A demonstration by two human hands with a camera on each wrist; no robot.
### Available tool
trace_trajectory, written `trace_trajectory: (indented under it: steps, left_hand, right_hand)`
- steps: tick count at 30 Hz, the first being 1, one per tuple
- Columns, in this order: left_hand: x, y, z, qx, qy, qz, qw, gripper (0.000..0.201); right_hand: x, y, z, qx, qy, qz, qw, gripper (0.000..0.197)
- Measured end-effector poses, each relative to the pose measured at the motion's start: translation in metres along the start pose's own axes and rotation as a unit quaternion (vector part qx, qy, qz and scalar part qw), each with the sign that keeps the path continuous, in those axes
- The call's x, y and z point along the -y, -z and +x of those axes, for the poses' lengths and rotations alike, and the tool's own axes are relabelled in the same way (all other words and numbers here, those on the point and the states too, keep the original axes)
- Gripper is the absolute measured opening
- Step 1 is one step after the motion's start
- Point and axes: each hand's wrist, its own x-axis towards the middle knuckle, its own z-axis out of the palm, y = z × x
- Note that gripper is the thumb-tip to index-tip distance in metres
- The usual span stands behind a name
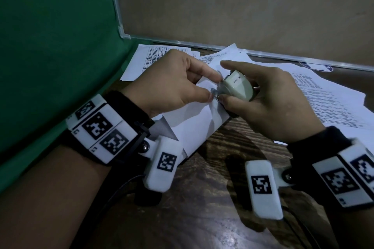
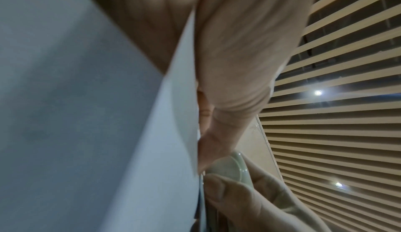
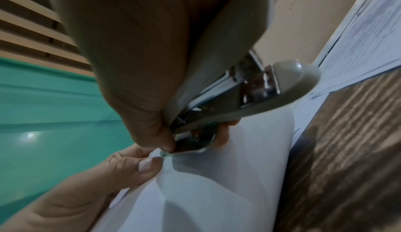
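My right hand [image 1: 269, 107] grips the stapler [image 1: 236, 87]. My left hand [image 1: 168, 87] pinches the folded paper [image 1: 194, 123] right beside the stapler's mouth.

- Nothing here can be read letter for letter.
- Stapler [image 1: 236, 87]: a short dark printed line on its grey top, too small and blurred to make out.
- White sheet [image 1: 194, 125]: the face that shows is plain.
- Printed sheets [image 1: 315, 95] on the right of the desk: close lines of print, too fine to read.
- Back sheets [image 1: 153, 56]: print set in columns like a table, illegible.
- Blue round emblem [image 1: 317, 66] on a far sheet: lettering blurred.
- Left wrist band [image 1: 97, 127] and right wrist band [image 1: 340, 180]: black-and-white square code markers.
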Motion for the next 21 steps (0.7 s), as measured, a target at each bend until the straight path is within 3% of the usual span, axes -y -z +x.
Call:
trace_trajectory:
  steps: [10,21]
  left_hand:
    - [-0.0017,-0.0054,0.0003,-0.075,0.090,-0.017,0.993,0.026]
    - [0.0052,0.0030,0.0032,-0.109,0.155,-0.106,0.976,0.022]
  right_hand:
    - [0.0009,-0.0005,-0.0008,0.007,0.083,0.022,0.996,0.065]
    - [0.0040,-0.0028,-0.0024,-0.022,0.105,0.134,0.985,0.067]
